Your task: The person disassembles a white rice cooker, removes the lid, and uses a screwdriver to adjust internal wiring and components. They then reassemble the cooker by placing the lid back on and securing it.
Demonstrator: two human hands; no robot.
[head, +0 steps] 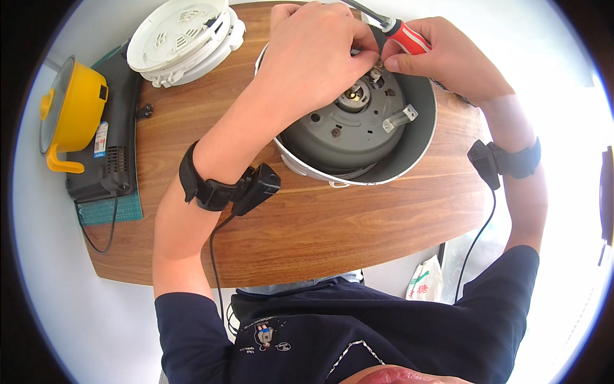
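A rice-cooker-like appliance body sits on the table, its round white housing [307, 168] open upward. Inside is a grey metal dome [345, 146] with a round spring fitting [355, 96] at its middle and a small metal bracket [399, 119]. My left hand [319, 45] reaches over the housing, its thumb and fingertips pinched beside a small terminal [376, 73] with a pale collar. What lies between those fingertips is hidden. In my right hand [436, 57] rests a red-handled screwdriver [407, 38], its shaft pointing up and left, away from the dome. The right thumb tip is close to the terminal.
White slotted plastic covers [180, 43] are stacked at the back left. Left of them, a yellow pot [76, 110] with a lid stands by a black device [117, 158] on a green cutting mat [115, 209]. A plug [145, 111] lies nearby. Cables trail from both wrist-worn devices [256, 189].
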